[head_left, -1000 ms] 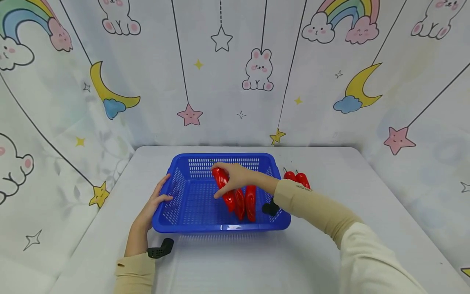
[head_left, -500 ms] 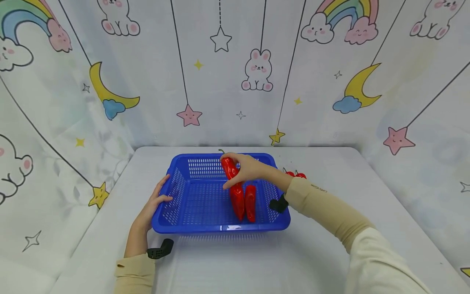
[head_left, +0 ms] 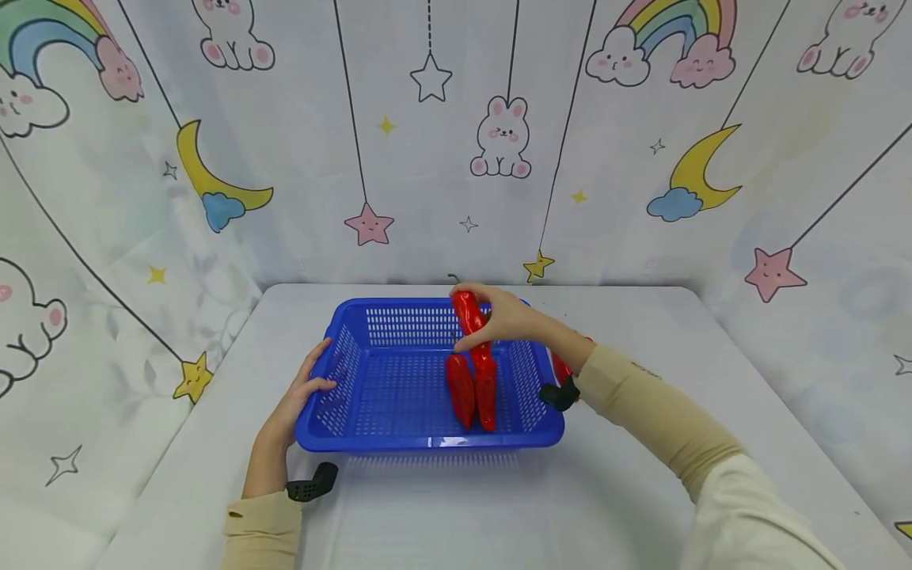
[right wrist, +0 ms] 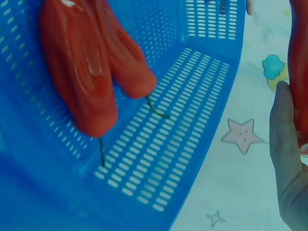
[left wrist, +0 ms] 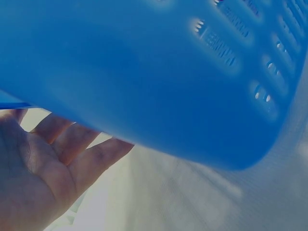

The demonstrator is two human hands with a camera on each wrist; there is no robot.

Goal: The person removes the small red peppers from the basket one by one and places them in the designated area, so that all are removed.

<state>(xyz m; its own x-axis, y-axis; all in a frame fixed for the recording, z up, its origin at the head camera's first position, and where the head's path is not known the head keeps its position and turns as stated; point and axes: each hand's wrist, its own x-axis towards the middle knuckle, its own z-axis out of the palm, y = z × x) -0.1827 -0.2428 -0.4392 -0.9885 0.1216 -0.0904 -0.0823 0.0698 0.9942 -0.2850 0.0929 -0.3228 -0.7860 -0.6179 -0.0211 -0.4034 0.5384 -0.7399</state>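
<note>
Right hand point(head_left: 504, 317) has moved up and rightward, gripping the held pepper point(head_left: 468, 310) at frame centre | so it is now apart from the 2 lying peppers point(head_left: 460, 392) in the blue basket point(head_left: 363, 442), lower centre | left hand point(head_left: 286, 405) holds the left rim | outer peppers point(head_left: 560, 366), right, partly hidden

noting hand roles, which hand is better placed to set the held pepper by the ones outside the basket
Probably the right: the right hand holds the held pepper, nearer the peppers outside. The left hand holds the opposite side of the basket.
</note>
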